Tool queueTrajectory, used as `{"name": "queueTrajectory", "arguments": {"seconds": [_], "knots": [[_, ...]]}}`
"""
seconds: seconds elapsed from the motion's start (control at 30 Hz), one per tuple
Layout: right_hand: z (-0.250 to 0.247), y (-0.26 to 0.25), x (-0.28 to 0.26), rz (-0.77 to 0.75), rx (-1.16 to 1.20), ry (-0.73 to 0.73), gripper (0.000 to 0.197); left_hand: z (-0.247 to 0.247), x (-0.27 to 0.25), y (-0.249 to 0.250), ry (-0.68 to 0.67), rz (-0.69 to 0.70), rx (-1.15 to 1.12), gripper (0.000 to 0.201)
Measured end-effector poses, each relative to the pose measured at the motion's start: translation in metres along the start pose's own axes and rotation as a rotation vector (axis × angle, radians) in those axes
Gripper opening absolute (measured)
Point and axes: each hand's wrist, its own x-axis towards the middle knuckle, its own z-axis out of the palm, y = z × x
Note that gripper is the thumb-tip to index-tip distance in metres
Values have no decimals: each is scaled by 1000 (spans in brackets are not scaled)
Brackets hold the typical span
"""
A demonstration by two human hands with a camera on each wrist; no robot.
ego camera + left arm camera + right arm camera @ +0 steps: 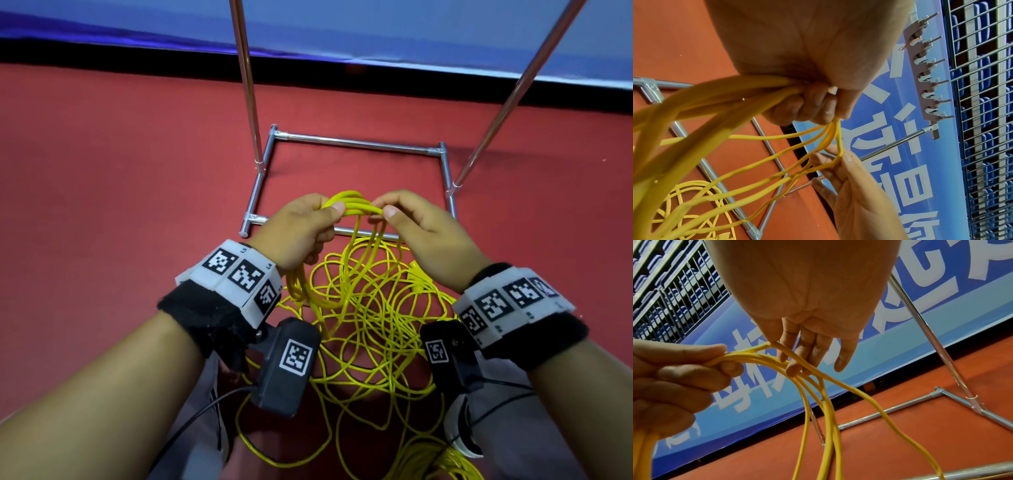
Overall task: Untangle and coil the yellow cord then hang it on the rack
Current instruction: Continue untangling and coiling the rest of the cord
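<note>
Both wrists hover over loose yellow cord on the red floor; my left hand fists the gathered loops, my right hand pinches one strand beside them, best fed flat, equal-sized, before the rack.

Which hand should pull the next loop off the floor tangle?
Right, probably. The left hand already grips the gathered coils of the yellow cord, while the right hand only pinches one strand, so its grip frees easily.
</note>
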Motion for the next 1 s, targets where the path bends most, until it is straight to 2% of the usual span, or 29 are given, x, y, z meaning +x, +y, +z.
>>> {"name": "queueTrajectory", "arguments": {"seconds": [0.23, 0.43, 0.6, 0.7, 0.77, 0.83, 1.0], "knots": [[-3, -4, 0, 10, -12, -37, 12, -8, -6, 2, -19, -16, 3, 25], [1, -11, 6, 72, 37, 100, 16, -13, -15, 4, -43, 24, 40, 27], [9, -10, 10, 131, -11, 134, 14, -9, -16, 3, -17, 27, 52, 26], [6, -10, 8, 125, 142, 97, 8, -14, -13, 4, 22, 30, -16, 28], [3, -9, 7, 102, 221, 80, 18, -17, -11, 6, 36, 28, -48, 28], [2, -8, 6, 48, 170, 130, 24, -18, -11, 7, 37, 35, -51, 28], [-1, -10, 6, -93, 54, 230, 23, -15, -11, 8, 34, 56, -20, 29]]}}
